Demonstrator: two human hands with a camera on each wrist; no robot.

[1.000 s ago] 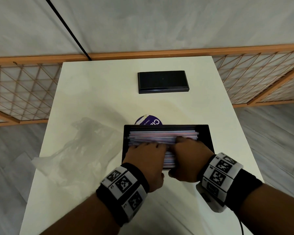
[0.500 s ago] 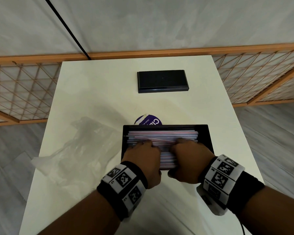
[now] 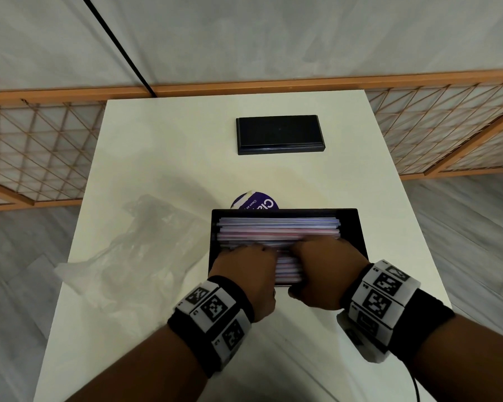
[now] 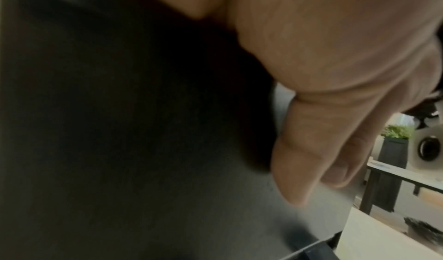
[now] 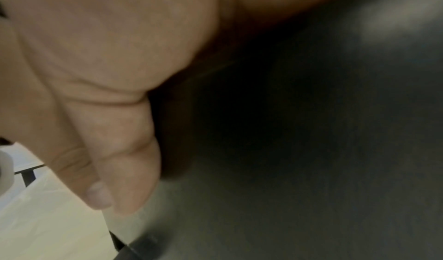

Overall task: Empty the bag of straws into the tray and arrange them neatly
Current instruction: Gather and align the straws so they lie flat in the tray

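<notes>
A black tray [image 3: 360,232] sits near the front of the white table [image 3: 163,158], filled with pink, white and purple straws [image 3: 278,229] lying side by side along its length. My left hand [image 3: 246,258] and right hand [image 3: 325,256] are both in the near half of the tray. Their fingers curl down over the straws, hiding those beneath. Each thumb lies outside the near wall: left thumb [image 4: 311,150] against the dark tray wall [image 4: 120,131], right thumb [image 5: 120,160] against the same wall [image 5: 311,150]. The empty clear bag [image 3: 140,250] lies crumpled to the tray's left.
A flat black rectangular box [image 3: 279,134] lies at the far middle of the table. A round purple label [image 3: 256,203] pokes out behind the tray's far wall. Orange lattice panels [image 3: 38,152] stand beyond both sides of the table.
Both hands have shifted only slightly over the straws in the tray. A straw that lay slanted across the pile now lies in line with the others.
</notes>
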